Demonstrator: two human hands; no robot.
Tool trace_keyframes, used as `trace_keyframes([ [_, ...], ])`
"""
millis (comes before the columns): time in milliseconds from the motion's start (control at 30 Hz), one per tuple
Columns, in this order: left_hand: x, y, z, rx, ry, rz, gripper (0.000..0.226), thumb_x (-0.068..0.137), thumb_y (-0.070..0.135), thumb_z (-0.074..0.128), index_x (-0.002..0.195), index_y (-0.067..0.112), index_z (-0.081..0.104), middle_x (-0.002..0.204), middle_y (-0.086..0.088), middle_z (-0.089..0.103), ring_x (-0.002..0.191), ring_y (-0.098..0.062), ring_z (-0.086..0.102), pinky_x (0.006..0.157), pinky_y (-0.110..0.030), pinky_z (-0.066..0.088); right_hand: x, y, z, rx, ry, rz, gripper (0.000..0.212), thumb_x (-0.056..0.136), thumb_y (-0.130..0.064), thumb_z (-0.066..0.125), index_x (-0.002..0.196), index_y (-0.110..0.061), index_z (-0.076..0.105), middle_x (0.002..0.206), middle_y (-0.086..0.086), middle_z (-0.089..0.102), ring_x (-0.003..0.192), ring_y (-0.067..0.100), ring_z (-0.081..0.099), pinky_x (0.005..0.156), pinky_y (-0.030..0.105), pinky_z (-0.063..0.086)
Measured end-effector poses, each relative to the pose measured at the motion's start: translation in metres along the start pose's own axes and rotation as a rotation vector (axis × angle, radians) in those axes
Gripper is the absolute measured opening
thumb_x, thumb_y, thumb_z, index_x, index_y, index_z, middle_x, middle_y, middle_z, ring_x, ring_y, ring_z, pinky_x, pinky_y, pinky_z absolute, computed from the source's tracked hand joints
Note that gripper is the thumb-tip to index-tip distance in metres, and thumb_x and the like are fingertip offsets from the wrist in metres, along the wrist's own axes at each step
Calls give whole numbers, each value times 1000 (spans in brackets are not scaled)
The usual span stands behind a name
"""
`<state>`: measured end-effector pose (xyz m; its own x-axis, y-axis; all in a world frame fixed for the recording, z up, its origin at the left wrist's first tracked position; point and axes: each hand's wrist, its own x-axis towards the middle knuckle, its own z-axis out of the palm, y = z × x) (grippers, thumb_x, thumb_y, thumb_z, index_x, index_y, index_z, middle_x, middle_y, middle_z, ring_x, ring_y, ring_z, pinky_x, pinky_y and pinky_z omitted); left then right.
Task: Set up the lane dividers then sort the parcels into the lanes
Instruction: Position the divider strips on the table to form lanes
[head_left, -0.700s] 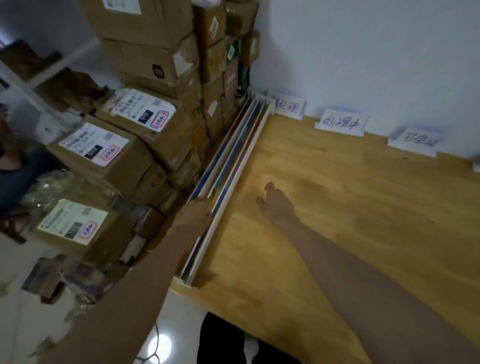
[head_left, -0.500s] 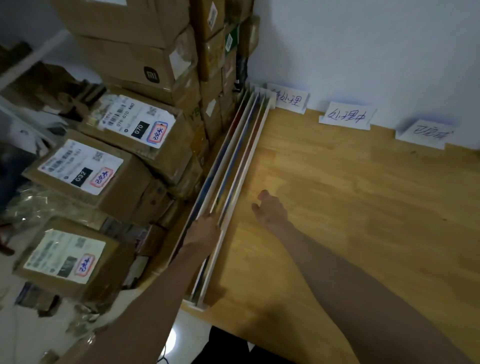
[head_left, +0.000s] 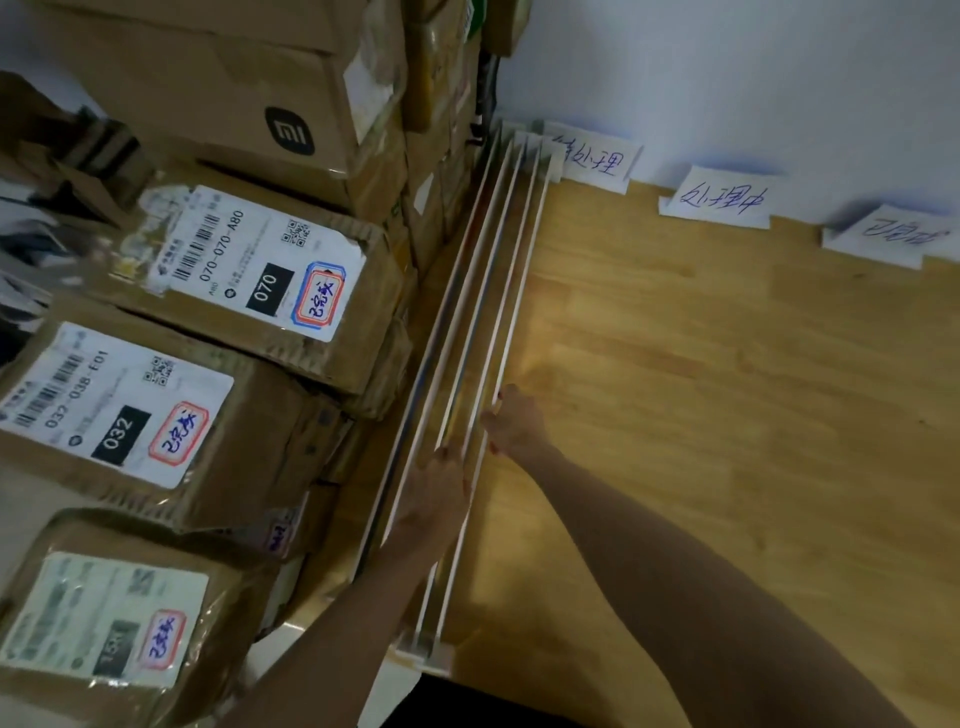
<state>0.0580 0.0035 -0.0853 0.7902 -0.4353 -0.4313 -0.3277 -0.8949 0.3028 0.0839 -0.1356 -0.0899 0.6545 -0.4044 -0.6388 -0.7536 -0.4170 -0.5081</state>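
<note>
Several long white lane dividers (head_left: 493, 291) stand on edge, bundled together along the left edge of the wooden table (head_left: 727, 415), running from the near edge to the wall. My left hand (head_left: 439, 493) rests on top of the bundle, fingers curled over the middle boards. My right hand (head_left: 511, 421) touches the rightmost divider from the table side, fingers against its top edge. Cardboard parcels are stacked left of the table, among them box 070 (head_left: 249, 291), box 032 (head_left: 130, 421) and a lower box (head_left: 104, 623), each with a white shipping label.
Three handwritten paper labels lean against the white wall at the table's far edge: left label (head_left: 597, 161), middle label (head_left: 719, 200), right label (head_left: 883, 236). A tall stack of brown boxes (head_left: 234, 93) rises at the back left, close to the dividers.
My view has shifted closer and leftward. My right hand moved left from the bare table onto the rightmost divider. My left hand slid slightly forward along the bundle.
</note>
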Motion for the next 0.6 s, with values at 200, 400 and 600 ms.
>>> trace_keyframes([
  [200,1,-1,-2,-37,7,24,38,100,19,48,138,15,45,126,-6,60,111,-20,62,89,-32,53,-5,-1,-13,13,28,34,38,90,-19,64,122,-3,52,116,17,63,101,37,67,85,49,57],
  [400,-5,2,-11,-16,19,21,36,97,17,55,133,12,49,117,-7,64,103,-19,66,82,-32,57,-23,20,-39,-37,98,40,36,87,-22,67,117,-4,57,115,16,61,98,35,67,83,48,58],
  [600,-21,13,-11,-15,30,24,33,93,13,58,125,9,52,114,-9,65,99,-22,66,83,-37,58,-54,46,-64,-87,134,11,30,88,-21,65,113,-6,59,109,14,62,91,34,68,79,48,59],
])
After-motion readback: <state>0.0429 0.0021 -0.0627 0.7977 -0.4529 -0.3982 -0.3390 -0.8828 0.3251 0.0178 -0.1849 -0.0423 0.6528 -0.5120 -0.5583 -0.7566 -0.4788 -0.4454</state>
